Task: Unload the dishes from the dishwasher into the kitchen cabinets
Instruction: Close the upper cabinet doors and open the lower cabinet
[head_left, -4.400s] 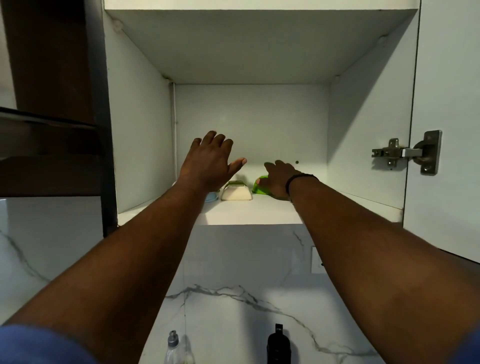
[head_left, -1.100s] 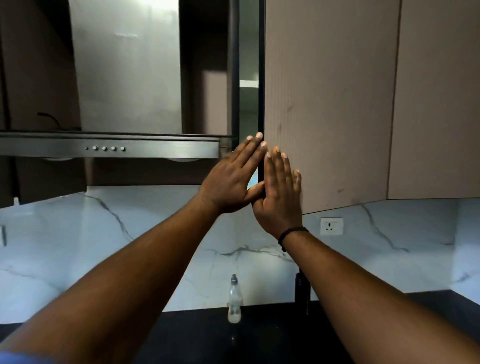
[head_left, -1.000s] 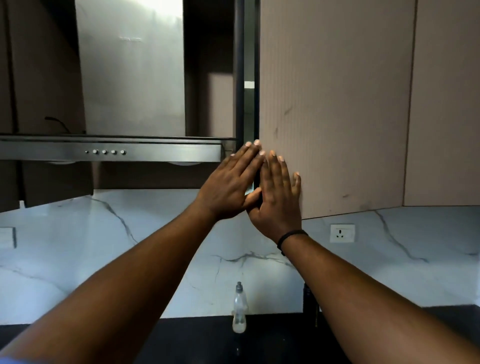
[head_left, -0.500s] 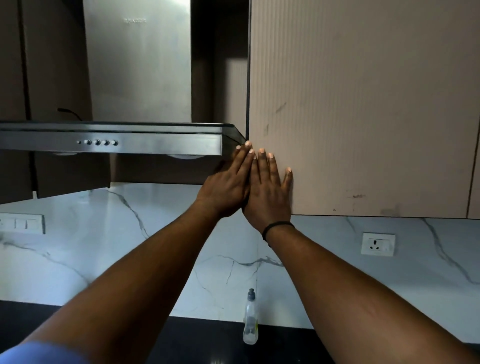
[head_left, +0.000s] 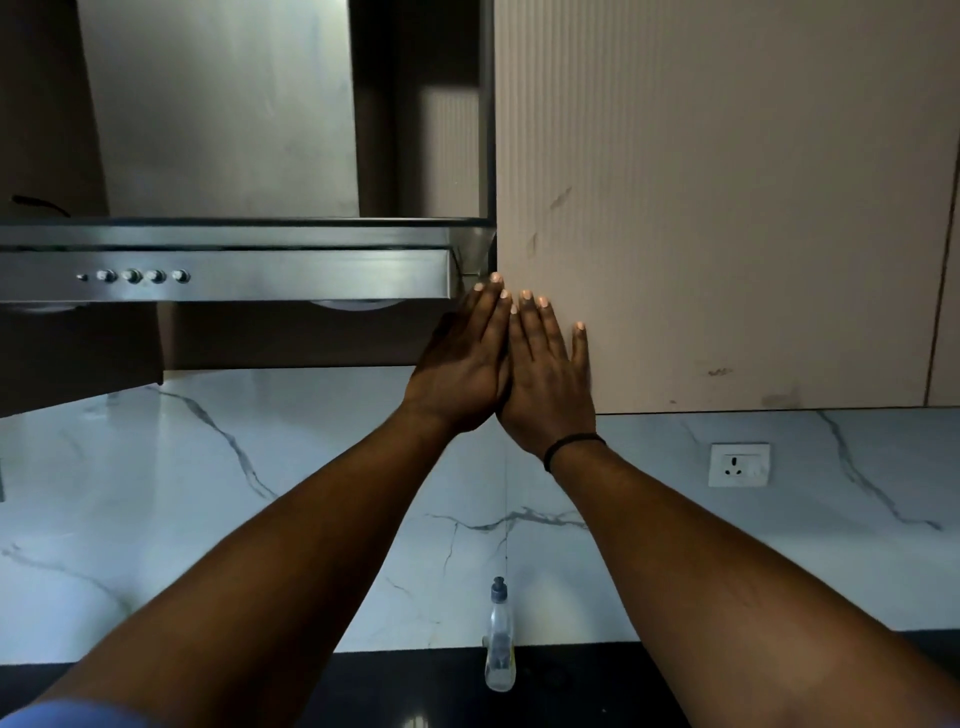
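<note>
Cabinet door (head_left: 727, 208) looks shut; I've both flat, empty hands, left hand (head_left: 460, 371) and right hand (head_left: 545, 379), pressed on its lower-left corner, dishwasher out of view, remaining load unknown.

home kitchen | range hood (head_left: 223, 270) | wall cabinet (head_left: 727, 208) | probably marble backsplash (head_left: 208, 493)

you are looking at a dim kitchen: soft light is falling on the marble backsplash (head_left: 260, 493) while the steel hood (head_left: 223, 270) is catching dull sheen. your forearms are staying in shadow, and straight edges are bowing slightly toward the corners.
</note>
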